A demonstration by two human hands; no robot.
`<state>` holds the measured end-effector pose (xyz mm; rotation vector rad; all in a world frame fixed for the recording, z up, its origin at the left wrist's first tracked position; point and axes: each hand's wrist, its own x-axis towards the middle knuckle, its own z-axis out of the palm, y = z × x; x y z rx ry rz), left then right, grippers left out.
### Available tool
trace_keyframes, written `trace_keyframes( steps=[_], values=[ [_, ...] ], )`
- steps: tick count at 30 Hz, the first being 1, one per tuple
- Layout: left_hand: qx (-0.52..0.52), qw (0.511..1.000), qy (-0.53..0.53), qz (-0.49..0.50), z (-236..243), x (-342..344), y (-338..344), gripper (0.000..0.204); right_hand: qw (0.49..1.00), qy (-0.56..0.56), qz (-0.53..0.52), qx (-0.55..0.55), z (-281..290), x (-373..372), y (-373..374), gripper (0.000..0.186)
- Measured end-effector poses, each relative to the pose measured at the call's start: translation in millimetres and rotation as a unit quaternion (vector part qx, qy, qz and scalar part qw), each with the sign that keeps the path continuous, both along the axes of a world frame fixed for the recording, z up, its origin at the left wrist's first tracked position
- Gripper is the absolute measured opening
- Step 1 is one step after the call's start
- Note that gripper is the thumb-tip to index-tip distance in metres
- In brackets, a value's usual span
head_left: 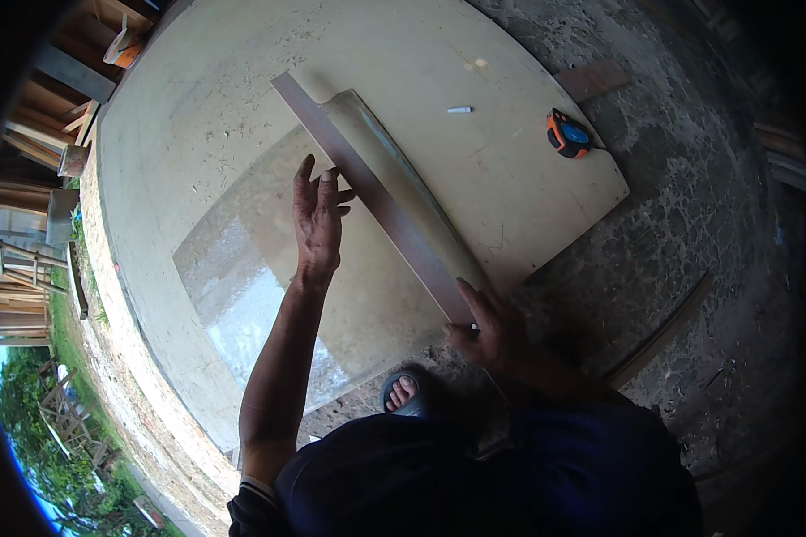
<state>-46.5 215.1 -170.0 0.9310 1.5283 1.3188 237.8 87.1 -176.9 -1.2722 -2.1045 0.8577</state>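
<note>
L hand (319, 219) just beside straightedge (376, 201)

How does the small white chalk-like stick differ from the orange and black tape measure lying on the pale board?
The small white chalk-like stick is slim, plain and one colour; the orange and black tape measure is chunky, rounded and two-coloured, with a blue patch. The stick lies nearer the long brown straightedge; the tape measure sits close to the pale board's right edge. Both lie untouched, away from both hands.
</note>
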Motion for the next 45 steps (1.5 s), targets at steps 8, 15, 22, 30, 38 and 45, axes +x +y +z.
trace_keyframes(
  steps=[8,15,22,30,38,45],
  values=[
    [-0.142,0.985,-0.096,0.022,-28.8,11.8,0.4,0.047,0.992,0.027,0.003,-0.124,6.8,4.6,-20.9,0.066],
    [-0.048,0.99,-0.115,0.067,-42.1,2.7,18.0,0.039,0.918,0.111,-0.077,-0.373,-7.9,33.7,-51.0,0.035],
    [-0.096,0.994,0.033,0.028,-56.7,4.8,24.8,0.032,0.925,0.13,-0.124,-0.335,-36.2,34.9,-56.4,0.026],
    [-0.06,0.97,0.236,0.026,-46.4,28.3,25.6,0.027,0.924,0.134,-0.123,-0.337,-39.5,37.4,-50.2,0.026],
    [-0.049,0.911,0.408,0.023,-66.7,17.2,19.0,0.048,0.919,0.152,-0.125,-0.343,-45.3,32.6,-46.2,0.026],
    [0.018,0.9,0.435,-0.001,-77.7,20.0,11.7,0.055,0.918,0.15,-0.13,-0.344,-45.6,36.7,-43.3,0.03]
  ],
)
